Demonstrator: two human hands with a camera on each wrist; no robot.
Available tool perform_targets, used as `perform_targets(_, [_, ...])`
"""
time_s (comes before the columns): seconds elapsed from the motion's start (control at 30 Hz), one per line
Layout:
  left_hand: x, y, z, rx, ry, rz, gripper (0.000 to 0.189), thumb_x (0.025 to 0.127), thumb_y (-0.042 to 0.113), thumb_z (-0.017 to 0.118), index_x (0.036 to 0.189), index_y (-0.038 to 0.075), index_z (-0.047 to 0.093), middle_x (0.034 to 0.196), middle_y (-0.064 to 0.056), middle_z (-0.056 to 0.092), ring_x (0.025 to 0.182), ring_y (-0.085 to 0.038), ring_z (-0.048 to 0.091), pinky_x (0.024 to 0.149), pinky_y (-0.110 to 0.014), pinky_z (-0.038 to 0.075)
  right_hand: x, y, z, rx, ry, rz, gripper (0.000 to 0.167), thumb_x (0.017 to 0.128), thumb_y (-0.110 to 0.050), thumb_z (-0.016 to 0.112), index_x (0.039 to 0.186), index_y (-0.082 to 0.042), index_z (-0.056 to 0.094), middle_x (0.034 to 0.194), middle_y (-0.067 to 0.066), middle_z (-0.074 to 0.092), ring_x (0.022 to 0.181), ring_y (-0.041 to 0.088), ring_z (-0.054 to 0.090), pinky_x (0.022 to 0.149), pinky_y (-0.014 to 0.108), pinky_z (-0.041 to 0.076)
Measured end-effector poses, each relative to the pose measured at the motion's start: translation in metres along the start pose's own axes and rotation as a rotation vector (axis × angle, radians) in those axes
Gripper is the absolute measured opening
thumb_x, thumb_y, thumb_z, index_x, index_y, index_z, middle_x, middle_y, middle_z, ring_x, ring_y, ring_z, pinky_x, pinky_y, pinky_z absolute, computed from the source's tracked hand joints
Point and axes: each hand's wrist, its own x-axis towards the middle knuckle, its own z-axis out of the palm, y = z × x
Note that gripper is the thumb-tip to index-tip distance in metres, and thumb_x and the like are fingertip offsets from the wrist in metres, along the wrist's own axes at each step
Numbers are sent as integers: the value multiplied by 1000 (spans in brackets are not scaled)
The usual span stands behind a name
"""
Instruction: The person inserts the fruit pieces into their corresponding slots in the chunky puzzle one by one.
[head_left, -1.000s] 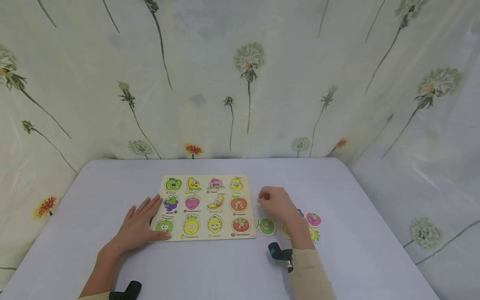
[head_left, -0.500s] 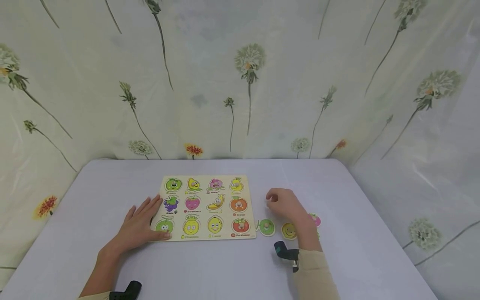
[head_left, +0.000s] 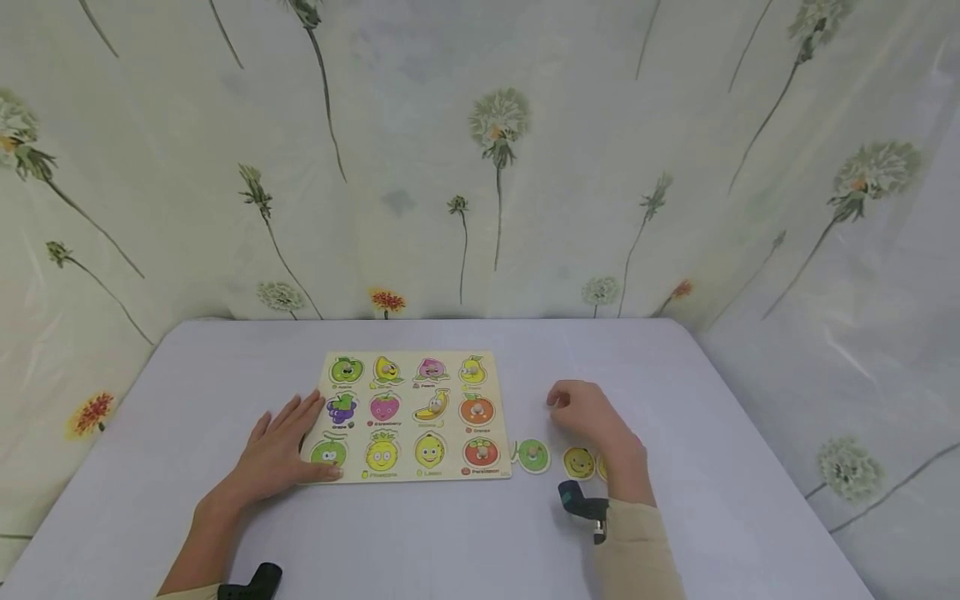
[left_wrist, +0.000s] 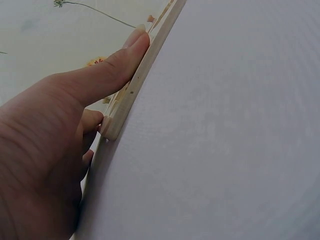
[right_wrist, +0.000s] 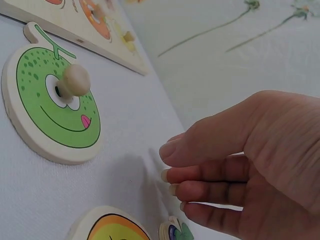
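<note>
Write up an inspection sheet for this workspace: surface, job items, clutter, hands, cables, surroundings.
Surface: white-covered table, looks flat.
Job items: fruit puzzle board lying flat; to its right, loose, a green knobbed piece, a yellow smiling piece and another piece, mostly hidden.
Clutter: nothing seen.
Hands: left hand at the board's left edge, thumb over its near corner; right hand with fingers loosely curled, holding nothing visible.
Cables: nothing seen.
Surroundings: pale backdrop printed with dandelions.

Wooden fruit board [head_left: 407, 400] lies flat on the table [head_left: 420, 533], and a grinning green knobbed piece [right_wrist: 52, 107] sits face-up just beside it.
</note>
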Motion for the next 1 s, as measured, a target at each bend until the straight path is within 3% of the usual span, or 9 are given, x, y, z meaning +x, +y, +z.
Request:
perform_targets(0.37, [0,-1,1,7,4,9,119,67,66,77,158,9,25,166,-12,22,153,-40,15,118,-69,5,-3,13,-10,32,-16,16,20,85,-6,60,102,-10,69,97,9,65,84,22,57,67,30,50])
perform_targets(0.67, [0,-2,2,1,3,5,119,67,65,78,158,9,25,166,-12,22,153,-40,14,118,-69,4,-9,27,-18,33,-32,53,17,86,-9,61,101,-11,68,102,8,66,90,23,58,76,36,52])
perform_targets(0.83, [1,-1,2,15,6,10,120,67,67,77,158,8,25,166,-13,23,153,-41,15,118,-70,6,-15,30,-22,58,-84,111,7,88,-11,64,94,-11,68,94,7,64,84,22,58,70,32,48])
perform_targets(1.0, [1,-2,2,29,9,15,120,67,68,76,158,8,25,166,-12,23,152,-41,16,118,-70,6,-20,30,-26,78,-121,134,9,87,-7,65,96,-10,68,93,8,65,83,22,57,68,30,47])
